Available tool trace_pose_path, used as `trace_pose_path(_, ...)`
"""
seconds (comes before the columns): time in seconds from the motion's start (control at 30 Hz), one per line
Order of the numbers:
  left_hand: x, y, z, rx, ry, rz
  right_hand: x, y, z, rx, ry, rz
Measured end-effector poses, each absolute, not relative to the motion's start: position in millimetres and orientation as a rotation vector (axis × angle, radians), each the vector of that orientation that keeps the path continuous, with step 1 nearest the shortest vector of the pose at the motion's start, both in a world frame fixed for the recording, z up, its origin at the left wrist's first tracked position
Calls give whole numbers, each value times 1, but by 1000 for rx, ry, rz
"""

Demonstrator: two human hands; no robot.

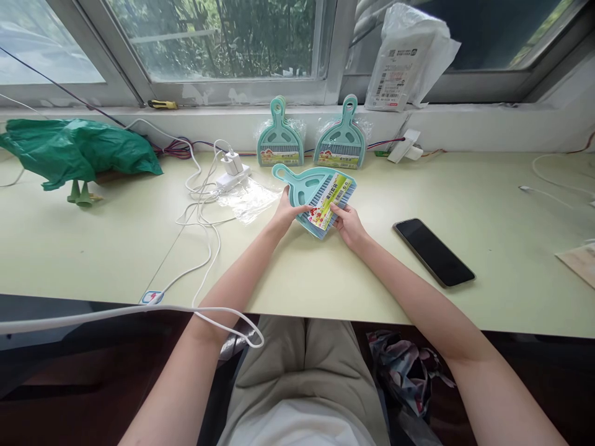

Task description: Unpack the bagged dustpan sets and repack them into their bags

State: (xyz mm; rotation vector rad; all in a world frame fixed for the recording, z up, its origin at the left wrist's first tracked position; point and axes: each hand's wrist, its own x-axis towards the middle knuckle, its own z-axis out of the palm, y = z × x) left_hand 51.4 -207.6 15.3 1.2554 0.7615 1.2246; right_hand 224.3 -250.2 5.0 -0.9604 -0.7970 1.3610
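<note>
Between my hands, tilted above the desk, is a mint-green dustpan and brush set (304, 179) with a yellow-green printed label (331, 201) across its bristles. My left hand (286, 214) grips its left lower edge, thumb laid over the front. On the right side, my right hand (348, 224) pinches the label and bristle edge. Behind it, two similar sets in clear wrap lean upright on the wall: a left set (279, 133) and a right set (341, 136). A crumpled clear plastic wrapper (251, 197) lies to the left of my left hand.
White cables (204, 217) run from a power strip (233, 176) across the desk's left side. A phone (434, 251) lies at right. A green plastic bag (79, 152) sits far left. On the sill are a utility knife (162, 104) and a white plastic-wrapped package (404, 62).
</note>
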Motion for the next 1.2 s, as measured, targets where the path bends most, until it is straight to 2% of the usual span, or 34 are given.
trace_pose_path(1.2,47,-202,16,1300,758,1221,224,-250,7,-980,-835,1375)
